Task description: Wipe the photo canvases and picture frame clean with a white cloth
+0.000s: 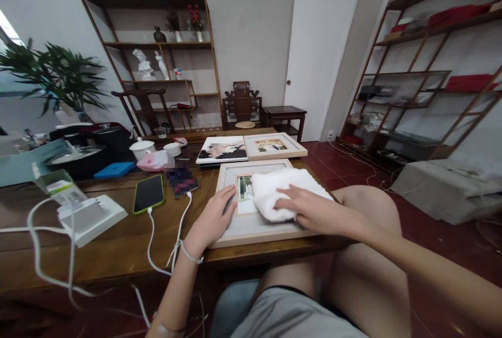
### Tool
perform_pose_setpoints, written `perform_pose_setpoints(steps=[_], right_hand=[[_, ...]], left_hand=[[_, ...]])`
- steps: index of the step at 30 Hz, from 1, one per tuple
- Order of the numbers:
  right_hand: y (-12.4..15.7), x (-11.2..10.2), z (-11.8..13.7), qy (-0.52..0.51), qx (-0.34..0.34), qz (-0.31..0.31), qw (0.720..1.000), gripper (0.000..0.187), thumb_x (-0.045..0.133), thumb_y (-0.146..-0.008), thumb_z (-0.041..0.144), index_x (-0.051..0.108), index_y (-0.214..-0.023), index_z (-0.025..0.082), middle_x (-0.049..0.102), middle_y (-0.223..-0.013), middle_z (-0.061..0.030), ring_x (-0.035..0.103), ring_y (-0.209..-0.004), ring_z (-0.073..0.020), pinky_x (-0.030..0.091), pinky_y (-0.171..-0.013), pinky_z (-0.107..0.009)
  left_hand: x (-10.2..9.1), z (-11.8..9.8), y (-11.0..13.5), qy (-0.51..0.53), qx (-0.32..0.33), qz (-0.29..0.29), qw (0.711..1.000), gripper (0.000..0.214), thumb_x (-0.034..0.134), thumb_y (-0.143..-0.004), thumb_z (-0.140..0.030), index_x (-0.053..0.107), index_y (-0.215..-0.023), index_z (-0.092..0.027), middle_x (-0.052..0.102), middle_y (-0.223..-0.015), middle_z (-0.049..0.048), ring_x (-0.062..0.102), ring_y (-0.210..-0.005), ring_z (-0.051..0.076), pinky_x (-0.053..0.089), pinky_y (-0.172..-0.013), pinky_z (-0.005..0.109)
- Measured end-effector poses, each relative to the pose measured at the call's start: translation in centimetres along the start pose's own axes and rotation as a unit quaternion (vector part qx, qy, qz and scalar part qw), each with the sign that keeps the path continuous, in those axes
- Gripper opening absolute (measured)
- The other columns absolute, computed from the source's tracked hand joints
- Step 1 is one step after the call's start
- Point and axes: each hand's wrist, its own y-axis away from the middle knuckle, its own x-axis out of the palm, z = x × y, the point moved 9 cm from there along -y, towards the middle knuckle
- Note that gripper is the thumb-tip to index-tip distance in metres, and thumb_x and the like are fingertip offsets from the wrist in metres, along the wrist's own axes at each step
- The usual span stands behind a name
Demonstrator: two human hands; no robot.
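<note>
A framed photo (229,231) with a pale wooden border lies flat near the table's front edge. On its left side rests my left hand (215,216), fingers stretched out along the border. My right hand (304,204) presses a folded white towel (270,196) against the picture, its fingers sunk into the cloth. The towel covers the middle and right of the picture, so only a strip of the photo with greenery shows at its left. Behind lie a second framed photo (274,144) and a portrait panel (221,150), side by side.
Left on the wooden table (129,251) are a phone (149,194) on a white cable, a dark patterned item (181,180), an opened white box (94,217), a blue box (113,170), a white teapot (141,148) and a black pan (76,159). Shelves stand behind.
</note>
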Motion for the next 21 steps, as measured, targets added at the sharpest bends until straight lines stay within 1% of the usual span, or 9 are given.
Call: perform_pose_setpoints(steps=[2, 4, 7, 9, 11, 14, 17, 19, 21], right_hand=[[1.4, -0.6, 1.9, -0.034, -0.007, 0.013, 0.999, 0.048, 0.039, -0.067, -0.001, 0.055, -0.107, 0.020, 0.057, -0.112, -0.0108, 0.051, -0.105, -0.0244, 0.036, -0.089, -0.037], [2.0, -1.0, 3.3, -0.055, -0.009, 0.011, 0.998, 0.047, 0.039, -0.067, -0.001, 0.056, -0.105, 0.021, 0.055, -0.115, -0.0104, 0.049, -0.108, -0.0241, 0.036, -0.089, -0.036], [1.6, -0.6, 3.4, -0.061, 0.004, -0.001, 0.998, 0.048, 0.040, -0.066, 0.000, 0.055, -0.107, 0.021, 0.054, -0.118, -0.0107, 0.049, -0.110, -0.0246, 0.037, -0.090, -0.037], [0.5, 0.0, 2.0, -0.045, 0.017, -0.016, 0.999, 0.050, 0.041, -0.067, 0.000, 0.054, -0.111, 0.020, 0.054, -0.118, -0.0126, 0.048, -0.111, -0.0258, 0.036, -0.092, -0.039], [-1.2, 0.4, -0.1, -0.016, 0.023, -0.038, 0.999, 0.051, 0.041, -0.067, -0.001, 0.054, -0.113, 0.017, 0.054, -0.118, -0.0151, 0.046, -0.114, -0.0272, 0.033, -0.095, -0.042], [-3.9, 0.2, -4.0, 0.030, 0.029, -0.077, 0.996, 0.052, 0.039, -0.069, -0.002, 0.054, -0.115, 0.015, 0.052, -0.121, -0.0164, 0.040, -0.120, -0.0278, 0.027, -0.099, -0.046], [-6.2, -0.1, -7.7, 0.066, 0.073, -0.094, 0.991, 0.052, 0.038, -0.070, -0.002, 0.053, -0.118, 0.013, 0.052, -0.121, -0.0168, 0.037, -0.122, -0.0292, 0.026, -0.099, -0.049], [-7.2, -0.2, -9.2, 0.076, 0.102, -0.094, 0.987, 0.052, 0.038, -0.071, -0.002, 0.053, -0.119, 0.012, 0.055, -0.117, -0.0177, 0.036, -0.123, -0.0316, 0.027, -0.097, -0.052], [-7.6, 0.0, -9.1, 0.075, 0.105, -0.087, 0.988, 0.052, 0.038, -0.071, -0.002, 0.054, -0.119, 0.012, 0.058, -0.111, -0.0173, 0.036, -0.123, -0.0331, 0.027, -0.097, -0.053]], left_hand=[[0.0, 0.0, 0.0, -0.001, 0.001, -0.003, 1.000, 0.044, 0.037, -0.090, -0.031, 0.051, -0.125, -0.009, 0.050, -0.134, 0.0128, 0.044, -0.125, 0.021, 0.032, -0.108, 0.039], [0.0, 0.0, 0.0, -0.003, 0.001, -0.004, 1.000, 0.043, 0.037, -0.090, -0.031, 0.052, -0.124, -0.010, 0.050, -0.134, 0.0124, 0.044, -0.125, 0.021, 0.032, -0.108, 0.039], [-0.1, 0.0, 0.1, -0.001, 0.001, -0.003, 1.000, 0.042, 0.038, -0.089, -0.030, 0.053, -0.123, -0.010, 0.051, -0.133, 0.0126, 0.045, -0.125, 0.021, 0.032, -0.108, 0.038], [-0.2, -0.1, 0.2, 0.001, 0.003, -0.002, 1.000, 0.042, 0.038, -0.089, -0.030, 0.053, -0.123, -0.011, 0.051, -0.133, 0.0121, 0.045, -0.124, 0.021, 0.033, -0.107, 0.039], [-0.3, -0.2, 0.2, 0.003, 0.002, -0.001, 1.000, 0.041, 0.038, -0.089, -0.031, 0.053, -0.123, -0.012, 0.051, -0.133, 0.0114, 0.045, -0.125, 0.021, 0.033, -0.107, 0.039], [-0.4, -0.3, 0.2, 0.009, 0.000, 0.003, 1.000, 0.041, 0.038, -0.089, -0.031, 0.053, -0.123, -0.014, 0.050, -0.134, 0.0103, 0.045, -0.125, 0.021, 0.033, -0.107, 0.039], [-0.5, -0.3, 0.2, 0.014, 0.003, 0.004, 1.000, 0.040, 0.038, -0.089, -0.030, 0.054, -0.123, -0.015, 0.050, -0.134, 0.0093, 0.045, -0.125, 0.020, 0.033, -0.107, 0.039], [-0.5, -0.3, 0.2, 0.016, 0.002, 0.003, 1.000, 0.040, 0.039, -0.089, -0.031, 0.054, -0.123, -0.015, 0.050, -0.134, 0.0095, 0.045, -0.125, 0.021, 0.033, -0.107, 0.039], [-0.5, -0.2, 0.2, 0.018, -0.001, 0.000, 1.000, 0.041, 0.039, -0.089, -0.032, 0.054, -0.122, -0.014, 0.051, -0.133, 0.0098, 0.045, -0.125, 0.021, 0.033, -0.107, 0.039]])
